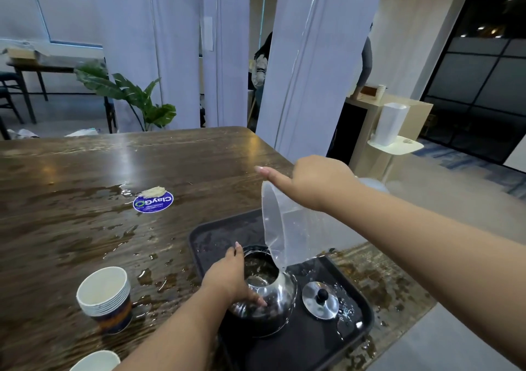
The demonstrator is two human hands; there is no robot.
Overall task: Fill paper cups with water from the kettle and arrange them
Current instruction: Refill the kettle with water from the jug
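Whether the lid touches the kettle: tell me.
Apart. The head view shows the lid lying on the tray, with dark tray visible between it and the kettle.

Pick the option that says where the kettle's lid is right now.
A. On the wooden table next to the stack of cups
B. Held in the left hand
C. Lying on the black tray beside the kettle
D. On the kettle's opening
C: the lid lies knob up on the black tray, right of the open kettle, which the left hand steadies.

Bare wet tabletop (85, 228) left, jug (284, 228) over kettle (267, 293), tray (313, 342) seemingly crowded
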